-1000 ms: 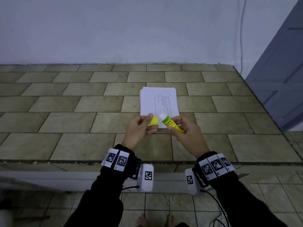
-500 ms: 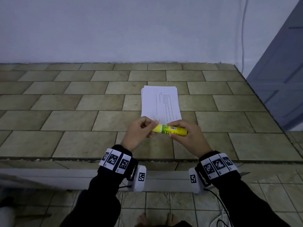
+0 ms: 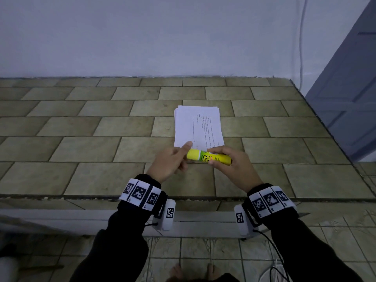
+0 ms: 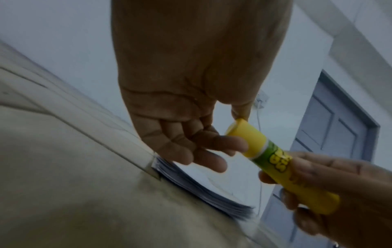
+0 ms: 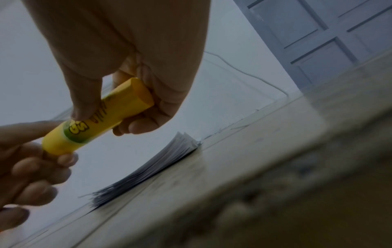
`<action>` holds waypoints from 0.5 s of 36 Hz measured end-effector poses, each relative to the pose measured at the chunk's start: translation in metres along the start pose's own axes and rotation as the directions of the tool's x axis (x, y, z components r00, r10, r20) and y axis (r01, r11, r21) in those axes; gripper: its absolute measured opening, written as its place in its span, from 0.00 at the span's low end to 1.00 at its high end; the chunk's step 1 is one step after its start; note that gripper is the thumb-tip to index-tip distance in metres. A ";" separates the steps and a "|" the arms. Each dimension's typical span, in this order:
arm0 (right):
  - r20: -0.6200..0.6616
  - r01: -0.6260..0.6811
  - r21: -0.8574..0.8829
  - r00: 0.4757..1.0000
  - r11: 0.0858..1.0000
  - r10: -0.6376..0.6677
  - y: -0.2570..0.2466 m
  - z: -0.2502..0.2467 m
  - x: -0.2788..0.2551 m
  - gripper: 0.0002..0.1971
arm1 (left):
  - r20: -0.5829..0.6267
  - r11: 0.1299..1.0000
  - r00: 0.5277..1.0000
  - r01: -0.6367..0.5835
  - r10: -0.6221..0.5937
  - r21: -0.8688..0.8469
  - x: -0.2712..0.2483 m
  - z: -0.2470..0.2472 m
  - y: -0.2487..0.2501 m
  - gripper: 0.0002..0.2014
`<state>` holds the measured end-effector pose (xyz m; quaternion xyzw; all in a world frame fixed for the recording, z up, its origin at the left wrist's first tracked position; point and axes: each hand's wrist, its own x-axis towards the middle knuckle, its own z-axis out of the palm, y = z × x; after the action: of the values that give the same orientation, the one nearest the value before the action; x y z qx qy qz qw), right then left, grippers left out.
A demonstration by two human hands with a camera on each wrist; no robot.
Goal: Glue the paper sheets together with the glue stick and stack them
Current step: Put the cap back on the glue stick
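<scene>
- Glue stick (image 3: 208, 157) is held level above the near edge of the paper stack (image 3: 198, 127); cap is fitted, pointing to the person's left
- Right hand (image 3: 234, 165): fingers (image 5: 137, 125) and thumb are curled round the barrel
- Left hand (image 3: 169, 161): fingers (image 4: 220, 143) are loosely extended, touching the cap from below; a firm grip is not shown
- Stack is seen lying flat on the tiled bench (image 3: 81, 143); printed sheet uppermost
</scene>
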<state>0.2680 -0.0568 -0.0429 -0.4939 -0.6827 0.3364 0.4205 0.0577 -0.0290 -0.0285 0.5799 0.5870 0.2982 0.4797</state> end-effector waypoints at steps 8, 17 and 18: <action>-0.013 -0.055 0.036 0.998 0.998 0.055 0.004 -0.002 0.004 0.11 | 0.184 0.963 0.954 -0.206 0.237 -0.173 0.008 -0.001 -0.005 0.13; 0.000 -0.046 0.039 0.999 0.998 0.046 0.004 -0.003 0.005 0.12 | -0.043 0.983 0.999 -0.037 0.030 -0.177 0.004 0.003 0.008 0.20; 0.000 -0.039 0.038 0.999 0.999 0.039 0.004 -0.002 0.005 0.12 | -0.023 0.991 1.000 -0.015 0.012 -0.132 0.004 0.003 0.009 0.22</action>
<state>0.2707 -0.0512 -0.0439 -0.4990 -0.6662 0.3573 0.4236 0.0647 -0.0246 -0.0225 0.5474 0.5674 0.3463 0.5085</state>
